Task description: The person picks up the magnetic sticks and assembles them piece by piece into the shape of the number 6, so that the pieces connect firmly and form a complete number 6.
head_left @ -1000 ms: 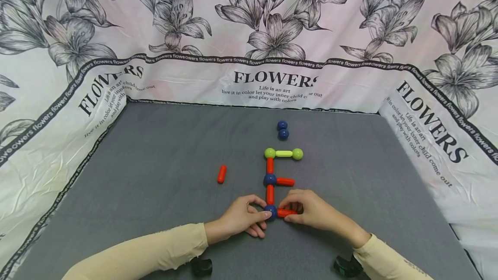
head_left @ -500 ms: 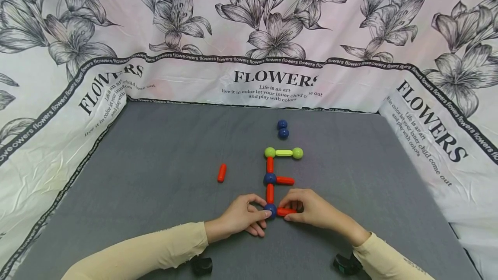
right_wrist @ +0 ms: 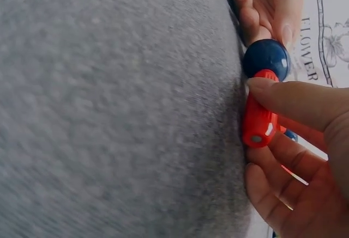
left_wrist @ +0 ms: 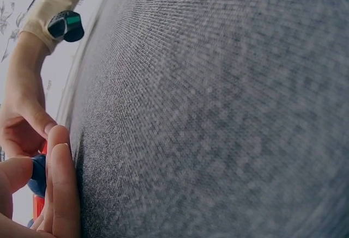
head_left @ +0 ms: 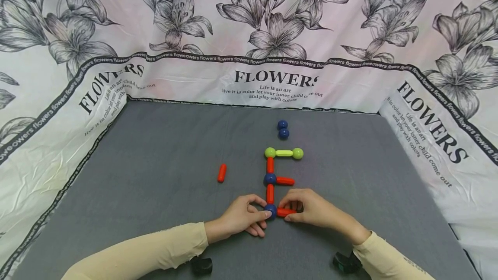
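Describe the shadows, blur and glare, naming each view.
Head view: soft shadow beneath the right hand; left wrist view: grey cloth blurred toward the lower right, its weave clearer near the top; right wrist view: bright glints on the blue ball and red rod, grey cloth out of focus at left.
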Motion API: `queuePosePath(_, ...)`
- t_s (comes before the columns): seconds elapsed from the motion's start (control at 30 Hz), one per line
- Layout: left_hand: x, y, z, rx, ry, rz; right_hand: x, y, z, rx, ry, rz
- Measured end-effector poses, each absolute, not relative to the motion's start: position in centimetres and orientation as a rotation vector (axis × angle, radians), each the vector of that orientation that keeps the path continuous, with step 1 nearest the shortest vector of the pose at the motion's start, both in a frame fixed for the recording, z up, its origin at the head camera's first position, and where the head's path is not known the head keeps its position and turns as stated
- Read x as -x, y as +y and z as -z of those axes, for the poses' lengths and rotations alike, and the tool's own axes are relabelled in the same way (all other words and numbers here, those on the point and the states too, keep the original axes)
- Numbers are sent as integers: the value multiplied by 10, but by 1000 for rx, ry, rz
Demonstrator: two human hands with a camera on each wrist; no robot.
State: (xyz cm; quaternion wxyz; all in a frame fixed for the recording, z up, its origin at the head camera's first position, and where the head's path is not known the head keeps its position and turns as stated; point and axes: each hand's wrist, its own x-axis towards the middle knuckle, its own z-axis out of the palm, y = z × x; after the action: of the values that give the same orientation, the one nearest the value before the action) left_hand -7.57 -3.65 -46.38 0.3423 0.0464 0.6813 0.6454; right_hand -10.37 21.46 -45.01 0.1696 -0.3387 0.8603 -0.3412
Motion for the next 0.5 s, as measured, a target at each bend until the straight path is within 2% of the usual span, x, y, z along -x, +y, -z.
queuePosePath(0.5, 76, -37, 465, -117, 1773, -1679, 115, 212, 435, 966, 2342, 891)
